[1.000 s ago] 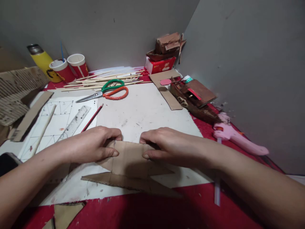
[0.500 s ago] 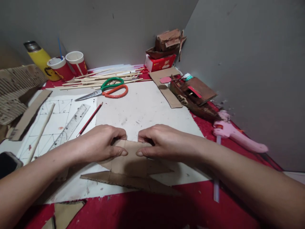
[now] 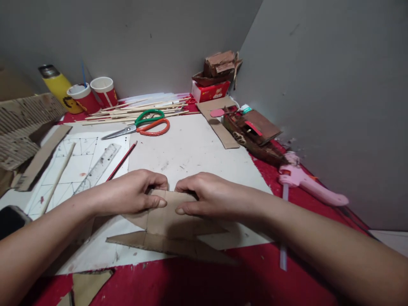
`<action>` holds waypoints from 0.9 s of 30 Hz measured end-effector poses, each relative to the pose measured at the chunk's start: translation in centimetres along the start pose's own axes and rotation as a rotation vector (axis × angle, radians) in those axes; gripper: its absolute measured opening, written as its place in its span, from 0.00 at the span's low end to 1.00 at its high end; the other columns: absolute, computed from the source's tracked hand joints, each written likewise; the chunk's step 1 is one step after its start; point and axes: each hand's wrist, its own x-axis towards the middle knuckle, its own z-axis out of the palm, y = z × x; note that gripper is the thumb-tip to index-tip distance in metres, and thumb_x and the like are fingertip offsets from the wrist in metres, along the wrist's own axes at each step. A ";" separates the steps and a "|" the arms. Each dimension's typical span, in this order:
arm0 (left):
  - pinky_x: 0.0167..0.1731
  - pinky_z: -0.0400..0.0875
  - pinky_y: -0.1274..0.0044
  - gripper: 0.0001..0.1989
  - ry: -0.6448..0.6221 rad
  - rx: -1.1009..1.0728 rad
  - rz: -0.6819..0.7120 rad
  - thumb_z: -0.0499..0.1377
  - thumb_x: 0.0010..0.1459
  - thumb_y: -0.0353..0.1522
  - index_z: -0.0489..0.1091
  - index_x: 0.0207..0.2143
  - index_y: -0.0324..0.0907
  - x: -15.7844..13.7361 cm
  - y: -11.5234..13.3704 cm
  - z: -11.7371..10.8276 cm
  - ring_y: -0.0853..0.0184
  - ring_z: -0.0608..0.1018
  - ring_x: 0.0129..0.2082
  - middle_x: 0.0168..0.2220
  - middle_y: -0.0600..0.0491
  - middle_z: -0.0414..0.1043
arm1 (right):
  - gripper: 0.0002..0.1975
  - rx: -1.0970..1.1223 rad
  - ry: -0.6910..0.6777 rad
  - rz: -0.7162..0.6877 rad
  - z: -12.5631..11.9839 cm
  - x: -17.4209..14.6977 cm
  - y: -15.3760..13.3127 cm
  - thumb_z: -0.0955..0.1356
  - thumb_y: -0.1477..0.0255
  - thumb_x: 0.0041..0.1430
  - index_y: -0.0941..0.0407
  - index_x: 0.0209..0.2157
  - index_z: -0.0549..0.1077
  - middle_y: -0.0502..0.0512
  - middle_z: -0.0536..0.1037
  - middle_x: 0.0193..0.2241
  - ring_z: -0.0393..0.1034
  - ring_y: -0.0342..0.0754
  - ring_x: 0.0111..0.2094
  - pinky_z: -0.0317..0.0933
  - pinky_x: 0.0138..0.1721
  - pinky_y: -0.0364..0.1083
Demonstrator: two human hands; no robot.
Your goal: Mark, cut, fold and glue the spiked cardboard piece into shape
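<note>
A cut piece of brown cardboard point(image 3: 170, 223) with pointed side flaps and fold lines lies over the front of the white board point(image 3: 178, 153). My left hand point(image 3: 138, 193) pinches its far edge, thumb on top and fingers curled behind. Just to the right, my right hand point(image 3: 204, 195) grips the same edge in the same way, the two thumbs a small gap apart. Fingertips of both hands are hidden behind the cardboard. A red pencil point(image 3: 123, 159) rests beyond my left wrist, beside a clear ruler point(image 3: 98, 168) on a sheet of line drawings.
Green-and-orange scissors point(image 3: 140, 125) lie behind the hands, near several thin wooden sticks point(image 3: 127, 111). At right are a pink glue gun point(image 3: 312, 182) and a brown model boat point(image 3: 255, 131). Paper cups point(image 3: 104, 90) and a yellow bottle point(image 3: 59, 89) stand back left. Cardboard scraps point(image 3: 91, 284) lie in front.
The camera view has shifted slightly. Both hands keep their hold on the cardboard, and the thumbs are a little closer together.
</note>
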 end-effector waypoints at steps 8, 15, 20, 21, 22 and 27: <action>0.24 0.55 0.78 0.06 0.027 0.080 0.018 0.57 0.58 0.31 0.63 0.29 0.44 0.0 -0.3 0.1 0.72 0.64 0.24 0.24 0.61 0.60 | 0.04 0.008 -0.018 -0.008 0.0 0.3 0.0 0.69 0.76 0.60 0.58 0.30 0.73 0.47 0.72 0.24 0.63 0.43 0.26 0.51 0.28 0.42; 0.28 0.57 0.76 0.05 0.065 0.231 0.072 0.57 0.60 0.32 0.63 0.30 0.44 0.2 -0.9 0.2 0.69 0.68 0.28 0.27 0.59 0.65 | 0.06 -0.127 0.001 -0.027 0.3 0.2 -0.1 0.68 0.72 0.64 0.58 0.32 0.73 0.53 0.76 0.29 0.66 0.46 0.30 0.52 0.30 0.43; 0.30 0.59 0.75 0.04 0.085 0.318 0.104 0.55 0.60 0.31 0.65 0.31 0.44 0.3 -0.7 0.6 0.67 0.70 0.30 0.29 0.56 0.68 | 0.06 -0.154 0.049 -0.066 0.9 0.0 0.0 0.67 0.73 0.64 0.58 0.32 0.72 0.54 0.76 0.30 0.67 0.48 0.32 0.55 0.33 0.44; 0.31 0.60 0.75 0.05 0.105 0.342 0.122 0.55 0.61 0.30 0.65 0.30 0.43 0.3 -0.5 0.8 0.67 0.70 0.30 0.29 0.55 0.68 | 0.06 -0.168 0.068 -0.073 1.2 -0.1 0.0 0.67 0.73 0.65 0.58 0.32 0.72 0.54 0.76 0.30 0.67 0.48 0.32 0.55 0.33 0.45; 0.31 0.60 0.75 0.05 0.129 0.368 0.145 0.54 0.61 0.30 0.64 0.30 0.43 0.2 -0.4 1.0 0.66 0.70 0.31 0.29 0.55 0.67 | 0.06 -0.189 0.091 -0.078 1.6 -0.2 0.1 0.66 0.73 0.65 0.58 0.32 0.72 0.55 0.76 0.31 0.68 0.49 0.32 0.55 0.33 0.45; 0.30 0.59 0.75 0.09 0.223 0.467 0.253 0.52 0.61 0.27 0.62 0.27 0.42 -0.4 -0.1 1.6 0.65 0.68 0.30 0.27 0.54 0.66 | 0.03 -0.388 0.252 -0.217 3.5 -0.9 0.3 0.66 0.79 0.62 0.58 0.34 0.71 0.56 0.76 0.32 0.68 0.51 0.32 0.55 0.33 0.47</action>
